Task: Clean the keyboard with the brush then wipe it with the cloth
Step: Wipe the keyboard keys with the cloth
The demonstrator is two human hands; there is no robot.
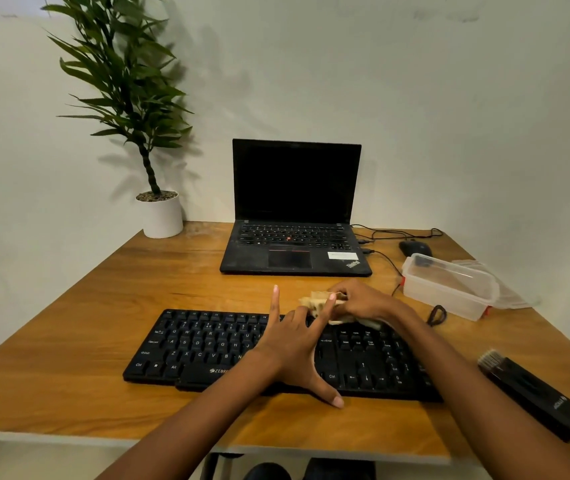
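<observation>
Left hand spreads straight fingers over keyboard; just beyond it, right hand clutches cloth.

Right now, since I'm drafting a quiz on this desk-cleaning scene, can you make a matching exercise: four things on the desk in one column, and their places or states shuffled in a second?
Column A
1. cloth
2. brush
3. laptop
4. potted plant

Column B
a. at the far left corner of the table
b. lying on the table, right of the keyboard
c. open with a dark screen, behind the keyboard
d. gripped by the right hand at the keyboard's far edge

Pairs: 1-d, 2-b, 3-c, 4-a
</observation>
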